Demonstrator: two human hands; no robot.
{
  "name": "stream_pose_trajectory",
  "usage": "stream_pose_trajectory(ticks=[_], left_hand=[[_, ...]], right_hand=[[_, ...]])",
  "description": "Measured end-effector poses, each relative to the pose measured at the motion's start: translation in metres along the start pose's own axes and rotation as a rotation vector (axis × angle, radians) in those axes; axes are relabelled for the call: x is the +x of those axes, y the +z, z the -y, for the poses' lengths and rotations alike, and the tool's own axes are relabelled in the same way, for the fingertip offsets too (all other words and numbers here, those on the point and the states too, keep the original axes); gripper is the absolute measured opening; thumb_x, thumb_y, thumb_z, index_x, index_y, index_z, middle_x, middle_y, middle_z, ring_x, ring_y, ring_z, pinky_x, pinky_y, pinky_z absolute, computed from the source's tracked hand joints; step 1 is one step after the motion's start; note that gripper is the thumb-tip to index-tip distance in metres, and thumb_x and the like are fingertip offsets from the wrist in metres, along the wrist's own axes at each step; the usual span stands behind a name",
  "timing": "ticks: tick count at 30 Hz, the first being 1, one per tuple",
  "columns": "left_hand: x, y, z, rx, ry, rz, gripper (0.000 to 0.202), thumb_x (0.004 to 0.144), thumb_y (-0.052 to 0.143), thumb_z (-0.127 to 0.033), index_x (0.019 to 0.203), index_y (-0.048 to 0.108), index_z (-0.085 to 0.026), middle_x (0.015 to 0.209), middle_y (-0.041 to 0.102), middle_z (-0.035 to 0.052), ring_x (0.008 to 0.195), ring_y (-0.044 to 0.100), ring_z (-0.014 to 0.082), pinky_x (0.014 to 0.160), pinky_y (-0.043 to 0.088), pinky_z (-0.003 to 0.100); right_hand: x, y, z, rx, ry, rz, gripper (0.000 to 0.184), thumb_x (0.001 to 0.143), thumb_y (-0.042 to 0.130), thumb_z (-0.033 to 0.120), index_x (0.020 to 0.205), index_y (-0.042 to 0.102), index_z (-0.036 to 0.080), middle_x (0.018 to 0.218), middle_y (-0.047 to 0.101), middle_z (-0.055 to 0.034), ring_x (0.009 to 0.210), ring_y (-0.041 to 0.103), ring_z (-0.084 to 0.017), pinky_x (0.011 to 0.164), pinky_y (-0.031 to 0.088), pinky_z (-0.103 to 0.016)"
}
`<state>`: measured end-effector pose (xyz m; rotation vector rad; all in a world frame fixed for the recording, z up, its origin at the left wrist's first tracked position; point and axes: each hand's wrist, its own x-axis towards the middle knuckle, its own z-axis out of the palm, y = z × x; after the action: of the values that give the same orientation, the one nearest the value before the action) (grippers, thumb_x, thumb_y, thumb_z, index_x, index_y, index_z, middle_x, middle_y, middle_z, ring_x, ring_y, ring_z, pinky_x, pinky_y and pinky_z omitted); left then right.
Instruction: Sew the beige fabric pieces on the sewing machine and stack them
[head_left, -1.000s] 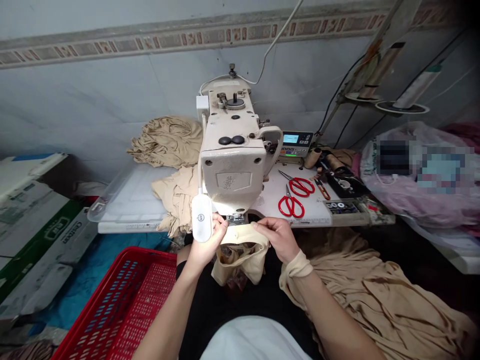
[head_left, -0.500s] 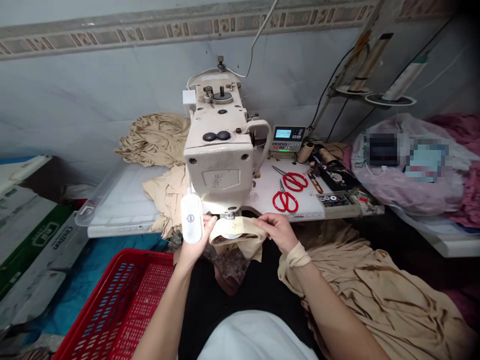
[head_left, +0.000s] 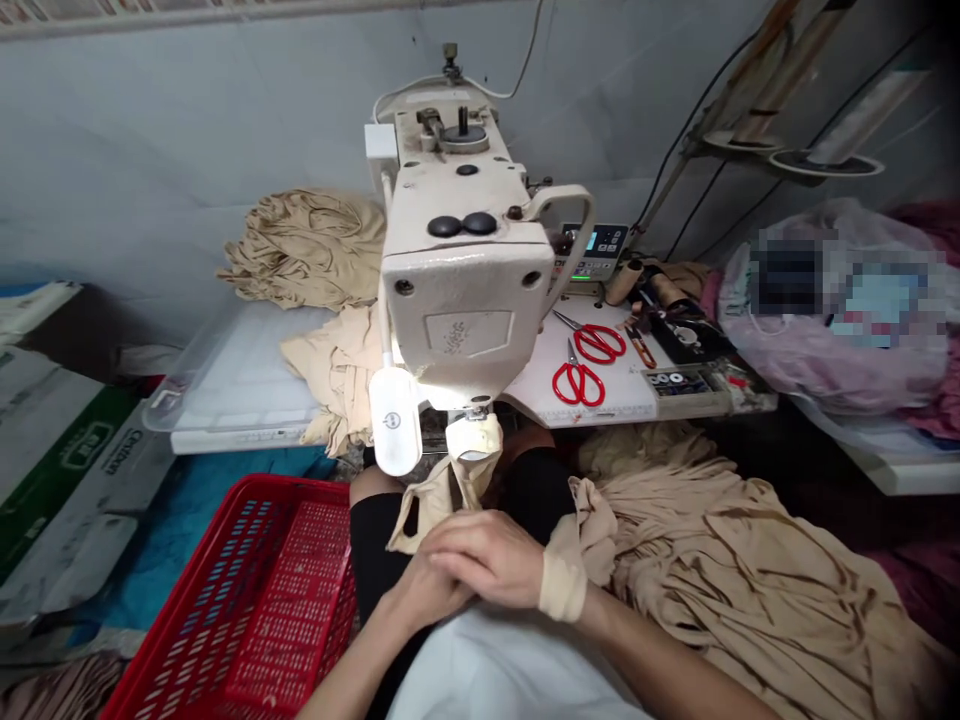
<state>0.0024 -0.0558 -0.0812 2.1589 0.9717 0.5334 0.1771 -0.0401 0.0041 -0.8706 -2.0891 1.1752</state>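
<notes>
Your right hand (head_left: 491, 560) lies over your left hand (head_left: 427, 590) in your lap, and a beige fabric band (head_left: 562, 580) wraps your right wrist. Your right fingers (head_left: 465, 550) are closed together across the back of the left hand, gripping nothing that shows; your left fingers are tucked underneath, so you cannot tell how they stand. The beige knit garment piece (head_left: 472, 440) hangs just above your hands, its pale, curved loop held under the presser foot (head_left: 474, 410) of the cream industrial sewing machine (head_left: 461, 310), and its creased, narrow tail drops and twists toward your left hand. Beyond it, the white worktop (head_left: 240, 380) carries a crumpled pile of beige fabric (head_left: 307, 245) and a pair of red-handled scissors (head_left: 577, 385). A red plastic basket (head_left: 255, 590) sits at your left, and a large heap of draped beige cloth (head_left: 750, 570) spreads at your right.
</notes>
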Motion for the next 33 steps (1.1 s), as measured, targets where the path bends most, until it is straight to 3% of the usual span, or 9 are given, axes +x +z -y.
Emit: stream_pose_trajectory(ticks=[3,5,7,10,14,19,24,29,33], left_hand=[[0.010,-0.017,0.004,-0.138,-0.057,0.010,0.027,0.095,0.060,-0.036,0.084,0.074,-0.016,0.075,0.069,0.0063,0.068,0.059,0.0188,0.068,0.048,0.030],[0.014,-0.036,0.019,-0.282,-0.170,0.005,0.031,0.094,0.065,-0.039,0.076,0.071,-0.014,0.070,0.065,0.0042,0.065,0.056,0.0158,0.064,0.043,0.026],[0.015,-0.054,0.035,-0.414,-0.296,0.023,0.034,0.088,0.073,-0.042,0.071,0.069,-0.012,0.067,0.062,0.0024,0.063,0.054,0.0140,0.060,0.040,0.024],[0.017,-0.076,0.048,-0.529,-0.380,0.119,0.035,0.082,0.079,-0.043,0.070,0.068,-0.011,0.067,0.057,0.0008,0.061,0.052,0.0127,0.056,0.038,0.022],[0.028,-0.092,0.039,-0.309,-0.210,0.155,0.025,0.093,0.066,-0.038,0.088,0.076,-0.015,0.083,0.062,0.0052,0.076,0.060,0.0179,0.066,0.046,0.025],[0.035,-0.085,0.031,0.048,-0.046,0.026,0.037,0.101,0.046,-0.024,0.133,0.063,-0.020,0.115,0.063,0.0120,0.104,0.065,0.0243,0.081,0.055,0.030],[0.014,-0.064,0.043,0.458,-0.201,-0.191,0.047,0.099,0.048,-0.022,0.146,0.053,-0.023,0.128,0.061,0.0125,0.107,0.068,0.0285,0.079,0.058,0.033],[-0.010,-0.064,0.051,0.683,-0.248,-0.507,0.045,0.097,0.055,-0.021,0.142,0.059,-0.022,0.127,0.066,0.0136,0.106,0.069,0.0289,0.084,0.055,0.032],[-0.008,-0.077,0.037,0.447,-0.335,-0.707,0.036,0.093,0.063,-0.029,0.127,0.066,-0.019,0.112,0.069,0.0127,0.088,0.071,0.0240,0.076,0.057,0.031]], right_hand=[[0.000,-0.004,-0.017,-0.355,0.234,-0.007,0.031,0.103,0.046,0.024,0.100,0.076,0.017,0.096,0.077,-0.0113,0.091,0.071,-0.023,0.083,0.052,-0.032],[-0.010,-0.014,-0.030,-0.439,0.353,0.002,0.031,0.100,0.054,0.032,0.084,0.077,0.018,0.077,0.075,-0.0074,0.076,0.070,-0.022,0.072,0.049,-0.030],[-0.024,-0.026,-0.039,-0.337,0.373,0.052,0.029,0.092,0.068,0.043,0.078,0.077,0.020,0.063,0.069,-0.0025,0.064,0.066,-0.019,0.064,0.046,-0.028],[-0.042,-0.046,-0.042,-0.032,0.316,-0.018,0.031,0.081,0.080,0.048,0.082,0.077,0.017,0.068,0.069,-0.0013,0.064,0.062,-0.017,0.062,0.046,-0.026],[-0.044,-0.067,-0.025,0.179,0.183,-0.120,0.035,0.083,0.078,0.049,0.074,0.074,0.015,0.068,0.064,-0.0012,0.062,0.057,-0.015,0.058,0.043,-0.026],[-0.024,-0.062,0.000,0.100,0.144,-0.293,0.033,0.089,0.072,0.044,0.071,0.074,0.017,0.062,0.058,0.0005,0.054,0.050,-0.012,0.052,0.034,-0.027],[-0.024,-0.064,0.006,0.045,0.147,-0.436,0.032,0.088,0.069,0.039,0.064,0.070,0.019,0.058,0.057,0.0001,0.053,0.048,-0.013,0.053,0.036,-0.028],[-0.036,-0.085,0.005,0.059,0.158,-0.537,0.033,0.088,0.070,0.036,0.060,0.065,0.019,0.057,0.052,0.0003,0.054,0.046,-0.014,0.055,0.036,-0.029],[-0.042,-0.102,-0.009,0.054,0.231,-0.655,0.035,0.088,0.070,0.040,0.060,0.063,0.019,0.057,0.051,-0.0002,0.055,0.044,-0.015,0.054,0.037,-0.030]])
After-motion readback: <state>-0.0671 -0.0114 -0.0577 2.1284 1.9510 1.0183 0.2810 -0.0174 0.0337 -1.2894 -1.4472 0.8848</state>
